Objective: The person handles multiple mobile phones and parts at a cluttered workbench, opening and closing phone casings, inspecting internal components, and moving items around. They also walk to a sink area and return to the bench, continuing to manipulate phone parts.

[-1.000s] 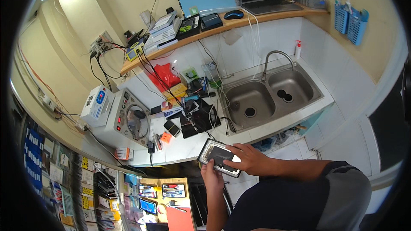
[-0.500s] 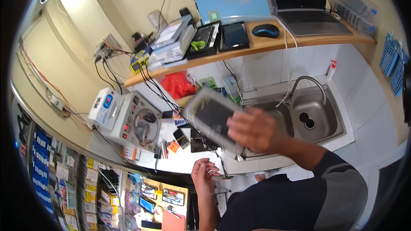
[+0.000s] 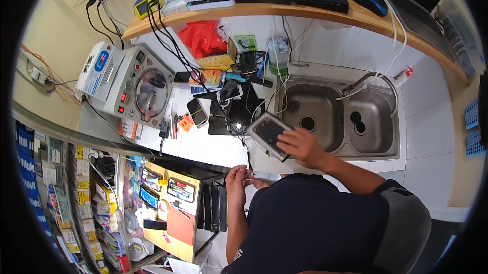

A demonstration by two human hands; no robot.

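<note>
At the steel sink's (image 3: pixel 325 114) near left corner, a black-rimmed rectangular case (image 3: pixel 266 132) is pinched along its right edge by the right hand (image 3: pixel 305 149), best carried level, while the left hand (image 3: pixel 237 180), left of the sink, is half-curled, any grip indiscernible.

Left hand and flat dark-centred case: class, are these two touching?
Apart. The head view shows the left hand below and left of the flat dark-centred case, with white counter visible between them.
</note>
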